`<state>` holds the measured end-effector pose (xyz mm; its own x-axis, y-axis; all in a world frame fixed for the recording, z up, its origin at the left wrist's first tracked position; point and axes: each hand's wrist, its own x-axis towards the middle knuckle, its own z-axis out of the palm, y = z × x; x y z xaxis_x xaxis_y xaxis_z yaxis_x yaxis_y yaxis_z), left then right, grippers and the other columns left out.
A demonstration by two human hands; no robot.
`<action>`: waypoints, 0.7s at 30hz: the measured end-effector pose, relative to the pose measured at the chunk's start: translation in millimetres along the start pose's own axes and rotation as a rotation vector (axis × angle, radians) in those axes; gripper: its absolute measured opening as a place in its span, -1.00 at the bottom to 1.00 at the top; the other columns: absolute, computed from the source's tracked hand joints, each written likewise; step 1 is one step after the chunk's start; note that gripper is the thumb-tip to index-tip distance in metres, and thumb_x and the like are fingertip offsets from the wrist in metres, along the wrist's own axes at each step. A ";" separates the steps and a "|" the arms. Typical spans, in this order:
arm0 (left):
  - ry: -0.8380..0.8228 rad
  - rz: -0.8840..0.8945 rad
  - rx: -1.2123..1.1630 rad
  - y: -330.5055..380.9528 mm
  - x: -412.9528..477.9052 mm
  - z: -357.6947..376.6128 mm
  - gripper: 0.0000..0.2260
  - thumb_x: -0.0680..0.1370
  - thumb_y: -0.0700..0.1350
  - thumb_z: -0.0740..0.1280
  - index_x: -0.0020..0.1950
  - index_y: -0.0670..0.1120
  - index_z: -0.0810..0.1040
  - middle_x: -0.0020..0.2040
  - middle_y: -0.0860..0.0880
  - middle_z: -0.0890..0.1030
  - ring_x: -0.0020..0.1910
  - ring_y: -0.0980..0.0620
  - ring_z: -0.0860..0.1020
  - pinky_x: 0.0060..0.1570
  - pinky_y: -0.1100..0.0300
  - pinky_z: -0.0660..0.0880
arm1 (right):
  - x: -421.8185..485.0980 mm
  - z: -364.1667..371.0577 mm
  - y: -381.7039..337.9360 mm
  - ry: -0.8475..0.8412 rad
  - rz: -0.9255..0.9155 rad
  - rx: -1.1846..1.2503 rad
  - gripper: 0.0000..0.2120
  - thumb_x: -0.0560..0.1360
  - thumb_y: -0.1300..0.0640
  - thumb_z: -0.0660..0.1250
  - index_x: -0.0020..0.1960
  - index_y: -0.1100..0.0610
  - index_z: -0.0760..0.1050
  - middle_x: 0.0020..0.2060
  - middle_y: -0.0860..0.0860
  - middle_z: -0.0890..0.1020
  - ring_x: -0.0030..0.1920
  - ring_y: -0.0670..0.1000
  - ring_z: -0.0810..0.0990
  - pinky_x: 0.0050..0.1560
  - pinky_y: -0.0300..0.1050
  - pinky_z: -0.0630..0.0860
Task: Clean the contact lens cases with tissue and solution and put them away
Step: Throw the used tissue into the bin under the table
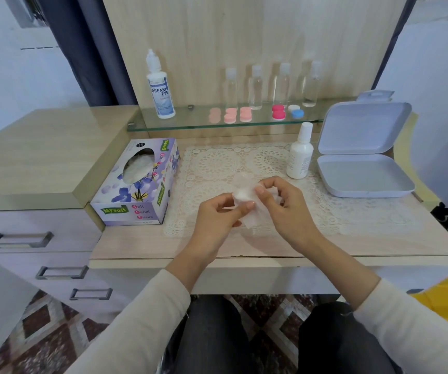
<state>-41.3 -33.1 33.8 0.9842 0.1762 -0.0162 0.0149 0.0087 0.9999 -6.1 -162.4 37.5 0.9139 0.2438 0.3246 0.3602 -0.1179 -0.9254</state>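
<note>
Over the lace mat, my left hand (221, 214) pinches a clear contact lens case (243, 184), and a white tissue (255, 214) is pressed into its lower well. My right hand (282, 201) grips the tissue, its thumb on the case. Part of the tissue is hidden behind my fingers. A small white solution bottle (299, 155) stands to the right of my hands. On the glass shelf (190, 124) at the back lie pink lens cases (231, 114), a red case (279, 112) and a white and blue case (296, 111).
A tissue box (136, 184) lies to the left of my hands. An open lilac storage box (363, 157) sits at the right. On the shelf stand a tall solution bottle (161, 87) and several clear bottles (271, 85). Drawers (28, 238) are at the left.
</note>
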 end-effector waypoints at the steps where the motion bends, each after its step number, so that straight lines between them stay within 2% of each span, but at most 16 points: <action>1: 0.027 0.004 -0.028 0.1 -0.4 2.5 -0.88 0.43 -0.18 0.42 -0.06 -0.14 0.63 -0.14 -0.07 0.66 -0.15 0.04 0.61 -0.10 0.18 0.54 | -0.5 0.5 -1.0 -0.005 0.015 0.034 -0.87 0.54 0.15 0.25 -0.19 0.08 0.46 -0.24 -0.08 0.56 -0.24 -0.12 0.51 -0.25 -0.29 0.44; 4: 0.114 0.034 -0.116 1.0 -0.8 5.3 -0.97 0.41 -0.21 0.42 -0.20 -0.17 0.62 -0.24 -0.06 0.63 -0.20 0.00 0.57 -0.09 0.14 0.50 | -1.9 0.3 -4.5 0.003 0.082 0.170 -0.88 0.54 0.15 0.24 -0.17 0.11 0.47 -0.27 -0.05 0.56 -0.31 -0.15 0.51 -0.30 -0.35 0.44; 7: 0.123 0.027 -0.176 2.2 0.3 2.4 -0.93 0.41 -0.19 0.41 -0.28 -0.10 0.61 -0.29 -0.01 0.60 -0.18 0.01 0.54 -0.05 0.09 0.47 | -1.0 -2.2 -4.9 0.029 0.152 0.221 -0.87 0.55 0.15 0.23 -0.17 0.11 0.47 -0.30 -0.06 0.53 -0.31 -0.16 0.48 -0.31 -0.38 0.41; 10: 0.106 0.002 -0.235 3.3 -0.3 1.2 -0.90 0.47 -0.22 0.35 -0.25 -0.11 0.55 -0.23 -0.04 0.59 -0.18 0.03 0.55 -0.08 0.06 0.48 | 2.2 -5.4 -3.6 0.072 0.227 0.284 -0.85 0.55 0.18 0.23 -0.20 0.11 0.45 -0.29 -0.04 0.53 -0.24 -0.07 0.49 -0.30 -0.28 0.45; 13: 0.139 -0.035 -0.251 2.2 0.3 -0.1 -0.89 0.53 -0.25 0.26 -0.19 -0.12 0.48 -0.20 -0.04 0.56 -0.20 0.05 0.53 -0.19 0.13 0.47 | 4.3 -8.1 -4.2 0.113 0.247 0.327 -0.86 0.54 0.24 0.24 -0.20 0.16 0.45 -0.28 0.03 0.56 -0.30 -0.06 0.55 -0.33 -0.29 0.51; 16: 0.181 -0.076 -0.221 1.8 2.0 -6.2 -0.90 0.55 -0.25 0.23 -0.10 -0.06 0.42 -0.18 -0.04 0.56 -0.24 0.04 0.52 -0.39 0.22 0.46 | 4.7 -11.3 -2.4 0.103 0.241 0.349 -0.90 0.53 0.27 0.24 -0.16 0.21 0.46 -0.30 0.11 0.58 -0.40 -0.06 0.58 -0.33 -0.23 0.57; 18: 0.179 -0.064 -0.188 3.2 3.5 -11.0 -0.84 0.54 -0.28 0.23 -0.13 -0.02 0.40 -0.19 -0.05 0.55 -0.28 0.03 0.50 -0.51 0.28 0.40 | 5.7 -14.0 0.3 0.098 0.251 0.327 -0.92 0.53 0.28 0.25 -0.13 0.21 0.47 -0.32 0.13 0.59 -0.41 -0.04 0.58 -0.30 -0.17 0.60; 21: 0.156 -0.050 -0.158 8.4 5.0 -14.9 -0.78 0.52 -0.32 0.21 -0.21 -0.07 0.53 -0.18 0.00 0.57 -0.21 0.03 0.50 -0.43 0.30 0.41 | 7.2 -16.6 4.5 0.090 0.258 0.241 -0.93 0.53 0.29 0.25 -0.10 0.20 0.50 -0.34 0.11 0.59 -0.42 -0.04 0.58 -0.29 -0.17 0.61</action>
<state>-38.9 -17.5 42.0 0.9437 0.3212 -0.0791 0.0234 0.1737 0.9845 5.2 -177.2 38.9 0.9857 0.1482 0.0806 0.0711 0.0685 -0.9951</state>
